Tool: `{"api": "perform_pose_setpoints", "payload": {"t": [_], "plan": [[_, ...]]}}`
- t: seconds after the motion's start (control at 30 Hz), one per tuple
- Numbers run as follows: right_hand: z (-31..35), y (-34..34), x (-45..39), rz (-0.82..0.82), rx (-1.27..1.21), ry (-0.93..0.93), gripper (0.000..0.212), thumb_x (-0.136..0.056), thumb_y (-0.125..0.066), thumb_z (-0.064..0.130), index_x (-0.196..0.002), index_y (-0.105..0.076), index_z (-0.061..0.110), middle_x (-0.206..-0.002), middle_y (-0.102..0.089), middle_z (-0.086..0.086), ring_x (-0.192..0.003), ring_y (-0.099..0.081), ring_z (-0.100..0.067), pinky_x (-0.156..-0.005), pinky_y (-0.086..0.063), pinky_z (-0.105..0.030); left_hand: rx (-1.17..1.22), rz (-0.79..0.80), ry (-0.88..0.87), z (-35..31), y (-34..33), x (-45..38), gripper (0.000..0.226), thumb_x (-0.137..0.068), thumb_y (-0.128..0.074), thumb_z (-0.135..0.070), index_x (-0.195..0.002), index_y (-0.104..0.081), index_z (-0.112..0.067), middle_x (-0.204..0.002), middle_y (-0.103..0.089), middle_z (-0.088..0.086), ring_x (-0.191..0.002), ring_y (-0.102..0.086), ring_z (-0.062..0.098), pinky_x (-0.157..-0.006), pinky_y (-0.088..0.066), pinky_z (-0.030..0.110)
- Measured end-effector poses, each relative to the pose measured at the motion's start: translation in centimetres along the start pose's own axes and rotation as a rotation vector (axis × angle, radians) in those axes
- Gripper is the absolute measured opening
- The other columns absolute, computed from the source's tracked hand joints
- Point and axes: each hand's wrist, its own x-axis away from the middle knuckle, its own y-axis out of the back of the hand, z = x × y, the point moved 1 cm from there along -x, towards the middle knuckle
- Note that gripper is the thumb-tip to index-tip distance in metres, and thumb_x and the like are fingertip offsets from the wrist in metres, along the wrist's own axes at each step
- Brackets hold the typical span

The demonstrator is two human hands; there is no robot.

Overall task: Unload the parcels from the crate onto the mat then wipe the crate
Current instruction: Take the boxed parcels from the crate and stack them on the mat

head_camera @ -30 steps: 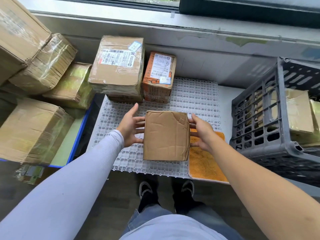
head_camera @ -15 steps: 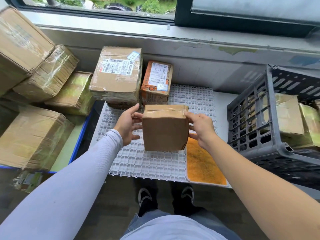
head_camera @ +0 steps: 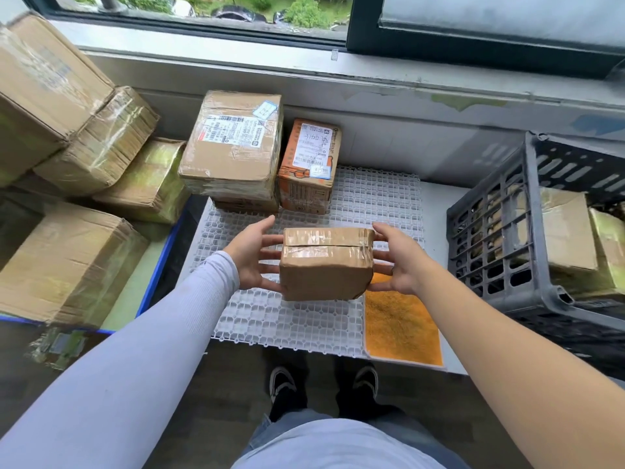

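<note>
Crate (head_camera: 500, 238) cut off at the right frame edge, parcels inside (head_camera: 558, 228) half hidden behind its lattice wall, stacked boxes (head_camera: 50, 96) cropped at the left edge, orange cloth (head_camera: 402, 326) partly covered by the held parcel (head_camera: 326, 265), label print (head_camera: 233, 132) too small to read

Small brown parcel (head_camera: 326, 264) tipped further in my hands: plain face showed a second ago, now taped seam side faces up. My left hand (head_camera: 253, 257) and right hand (head_camera: 397, 262) moved with it, fingers spread on its ends.
</note>
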Motion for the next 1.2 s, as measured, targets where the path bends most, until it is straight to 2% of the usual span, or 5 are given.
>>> {"api": "perform_pose_setpoints", "payload": {"t": [0.23, 0.47, 0.6, 0.97, 1.2], "plan": [[0.6, -0.1, 0.0, 0.007, 0.063, 0.073, 0.002, -0.093, -0.064, 0.019, -0.092, -0.063, 0.017, -0.093, -0.069, -0.005, -0.081, -0.068, -0.028, -0.093, -0.056, -0.054, -0.022, -0.019, -0.039, -0.6, 0.6, 0.3, 0.068, -0.094, -0.051, -0.07, -0.116, -0.077, -0.011, -0.121, -0.071, 0.014, -0.111, -0.068, 0.036, -0.095, -0.054, 0.06], [-1.4, -0.6, -0.9, 0.028, 0.024, 0.203, 0.041, -0.083, -0.058, -0.022, -0.11, -0.059, 0.008, -0.093, -0.065, -0.014, -0.078, -0.065, -0.025, -0.062, -0.055, -0.036, 0.04, -0.08, -0.091, 1.0, 0.7, -0.8, 0.065, -0.095, -0.056, -0.065, -0.117, -0.075, -0.006, -0.125, -0.069, 0.014, -0.112, -0.07, 0.035, -0.094, -0.058, 0.055], [-4.7, -0.7, -2.6, -0.044, 0.113, 0.244, 0.047, -0.074, -0.062, -0.027, -0.1, -0.064, 0.011, -0.102, -0.062, -0.015, -0.09, -0.065, -0.03, -0.076, -0.056, -0.041, 0.075, -0.104, -0.117, 3.4, 0.2, -1.4, 0.056, -0.1, -0.055, -0.055, -0.127, -0.069, -0.008, -0.119, -0.068, 0.01, -0.109, -0.068, 0.03, -0.096, -0.056, 0.051], [-7.8, -2.3, -2.5, -0.162, 0.553, 0.42, 0.058, -0.087, -0.072, -0.001, -0.136, -0.057, 0.027, -0.137, -0.06, 0.003, -0.111, -0.066, -0.022, -0.09, -0.06, -0.043, 0.004, -0.134, -0.227, 6.6, 0.5, -2.8, 0.032, -0.102, -0.061, -0.042, -0.126, -0.07, -0.024, -0.124, -0.07, -0.002, -0.111, -0.066, 0.018, -0.087, -0.055, 0.038], [-9.0, -2.7, -1.2, -0.022, 1.159, 0.5, 0.119, -0.077, -0.075, 0.068, -0.164, 0.001, 0.04, -0.167, 0.027, 0.015, -0.159, -0.005, -0.024, -0.123, -0.027, -0.057, -1.238, -0.258, -0.553, 9.2, 1.6, -3.8, 0.118, -0.07, -0.071, -0.079, -0.164, -0.011, -0.042, -0.173, -0.009, -0.003, -0.157, -0.016, 0.025, -0.125, -0.024, 0.055]]}}
